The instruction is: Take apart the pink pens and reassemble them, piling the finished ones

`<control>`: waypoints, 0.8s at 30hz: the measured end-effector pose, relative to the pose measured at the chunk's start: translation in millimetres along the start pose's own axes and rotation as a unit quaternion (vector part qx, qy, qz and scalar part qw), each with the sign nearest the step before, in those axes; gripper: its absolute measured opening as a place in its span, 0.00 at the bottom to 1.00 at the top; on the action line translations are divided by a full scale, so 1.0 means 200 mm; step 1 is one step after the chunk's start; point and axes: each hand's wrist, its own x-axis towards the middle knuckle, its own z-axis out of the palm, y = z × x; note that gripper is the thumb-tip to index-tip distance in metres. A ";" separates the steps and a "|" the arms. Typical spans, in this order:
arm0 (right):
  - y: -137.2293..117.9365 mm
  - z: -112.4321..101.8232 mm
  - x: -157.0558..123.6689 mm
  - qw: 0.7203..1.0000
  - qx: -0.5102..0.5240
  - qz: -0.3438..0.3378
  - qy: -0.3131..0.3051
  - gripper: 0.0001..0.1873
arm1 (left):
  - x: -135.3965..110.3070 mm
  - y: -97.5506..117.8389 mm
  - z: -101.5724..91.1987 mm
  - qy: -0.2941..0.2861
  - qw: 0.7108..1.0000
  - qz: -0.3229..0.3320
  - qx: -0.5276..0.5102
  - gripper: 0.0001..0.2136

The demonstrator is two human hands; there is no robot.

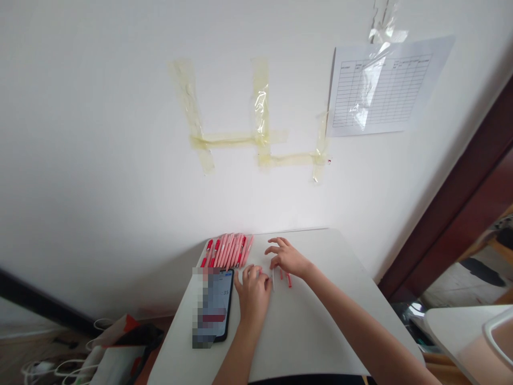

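Observation:
A row of several pink and red pens [229,250] lies side by side at the far edge of a small white table [316,331], against the wall. My left hand [253,293] rests on the table just below them, fingers curled down over small pen parts that I cannot make out. My right hand [287,258] hovers to the right of the pens with its fingers spread and bent. Under and beside it lie a thin white refill [273,280] and small red pen pieces [288,280].
A dark phone [218,310] with a lit screen lies on the table's left side. Yellowed tape strips [260,115] and a printed table sheet [380,88] are stuck on the white wall. Cables and bags [100,353] lie on the floor at left. A brown door frame [452,198] stands right.

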 end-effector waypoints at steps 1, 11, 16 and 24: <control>0.00 0.00 0.00 1.000 -0.003 -0.003 0.001 0.12 | 0.00 0.00 0.00 0.000 1.000 -0.001 0.000 0.07; 0.00 -0.01 0.01 0.999 -0.027 -0.027 0.003 0.10 | 0.00 -0.02 0.02 0.006 1.000 0.003 0.006 0.08; 0.01 -0.03 -0.01 0.999 -0.034 -0.024 0.004 0.11 | 0.00 -0.03 0.03 0.017 1.000 -0.005 0.003 0.09; 0.02 -0.10 -0.17 0.991 -0.004 0.120 0.063 0.17 | -0.01 -0.02 0.02 0.017 1.000 -0.016 -0.007 0.06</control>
